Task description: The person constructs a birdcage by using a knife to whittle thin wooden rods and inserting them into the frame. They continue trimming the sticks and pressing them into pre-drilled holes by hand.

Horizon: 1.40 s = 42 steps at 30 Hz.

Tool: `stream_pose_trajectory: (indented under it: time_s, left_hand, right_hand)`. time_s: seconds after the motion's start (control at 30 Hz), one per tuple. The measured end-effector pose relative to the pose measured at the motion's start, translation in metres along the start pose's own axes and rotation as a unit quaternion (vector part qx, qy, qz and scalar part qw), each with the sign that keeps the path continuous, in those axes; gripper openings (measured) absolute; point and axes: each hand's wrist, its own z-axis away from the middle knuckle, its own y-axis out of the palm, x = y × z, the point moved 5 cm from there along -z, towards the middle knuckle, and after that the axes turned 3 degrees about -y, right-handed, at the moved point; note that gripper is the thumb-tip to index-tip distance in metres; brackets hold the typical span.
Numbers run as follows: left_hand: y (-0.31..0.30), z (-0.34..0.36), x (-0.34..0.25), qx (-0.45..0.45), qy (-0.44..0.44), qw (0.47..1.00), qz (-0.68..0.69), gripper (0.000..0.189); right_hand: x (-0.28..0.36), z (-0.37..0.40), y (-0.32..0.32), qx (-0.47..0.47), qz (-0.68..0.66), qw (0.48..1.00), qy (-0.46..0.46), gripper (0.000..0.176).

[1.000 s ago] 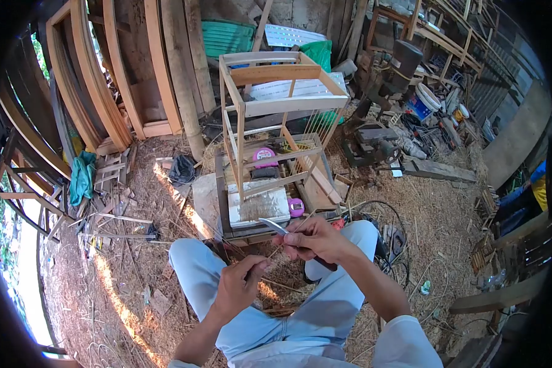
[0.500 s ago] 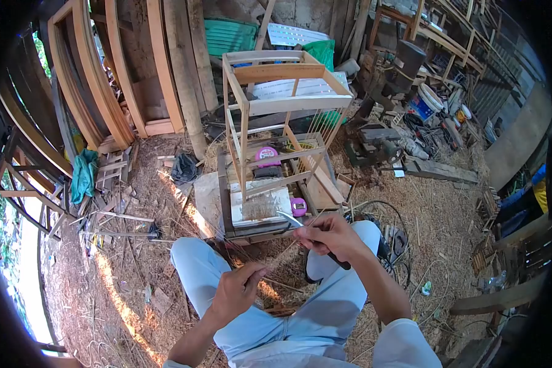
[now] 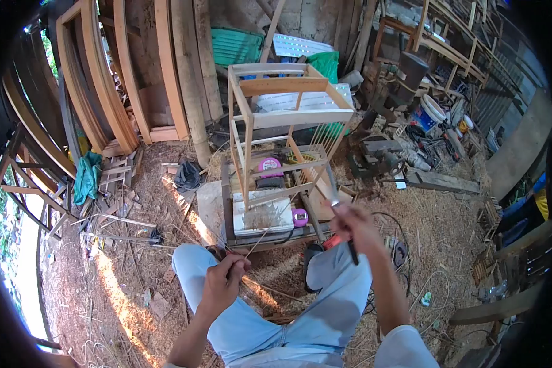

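My left hand (image 3: 228, 276) is closed above my left knee, pinching a thin wooden strip (image 3: 259, 241) that points up and away from the fingers. On the right, my right hand (image 3: 359, 230) is wrapped round a knife (image 3: 354, 253); its dark handle shows below the fist and a pale blade above. Motion smears this hand and the blade. The two hands are well apart, and the blade does not touch the strip. Beyond them a small slatted wooden frame (image 3: 300, 119) stands on a low wooden bench (image 3: 228, 232).
A pink tape measure (image 3: 299, 217) lies beside a white board (image 3: 276, 211) on the bench; another pink tape (image 3: 268, 165) sits farther back. Wood shavings (image 3: 141, 294) cover the floor. Tall wooden frames (image 3: 95, 80) lean at left. A bucket (image 3: 432, 108) and tools stand at right.
My right hand has moved right and up with the knife, away from the strip. My left hand has shifted slightly left, still pinching the strip. The view has tilted a little.
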Motion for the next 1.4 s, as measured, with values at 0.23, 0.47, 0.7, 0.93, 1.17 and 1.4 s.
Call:
stream_pose_trajectory:
  time_s: [0.23, 0.47, 0.7, 0.93, 1.17, 1.4]
  left_hand:
    - [0.025, -0.011, -0.023, 0.063, 0.046, 0.995, -0.058, 0.008]
    - [0.006, 0.008, -0.017, 0.060, 0.047, 0.990, -0.121, 0.008]
    - [0.014, 0.016, -0.003, 0.111, 0.038, 0.984, -0.133, 0.008]
    - [-0.021, 0.021, 0.014, 0.072, 0.015, 0.993, -0.092, 0.008]
    - [0.022, -0.021, -0.006, 0.065, 0.034, 0.997, -0.039, 0.014]
    - [0.032, -0.020, -0.016, 0.069, 0.119, 0.987, -0.087, 0.009]
  right_hand:
    - [-0.014, 0.016, 0.106, 0.214, -0.092, 0.973, -0.003, 0.024]
    - [-0.003, 0.003, 0.059, 0.095, -0.066, 0.991, 0.060, 0.027]
    - [-0.018, -0.007, 0.029, 0.103, -0.082, 0.988, 0.084, 0.025]
    - [-0.005, -0.045, -0.126, -0.182, -0.079, 0.972, -0.123, 0.014]
    - [-0.010, 0.004, 0.062, 0.148, -0.003, 0.989, -0.003, 0.026]
    - [-0.015, 0.002, 0.086, 0.170, -0.072, 0.982, 0.029, 0.028]
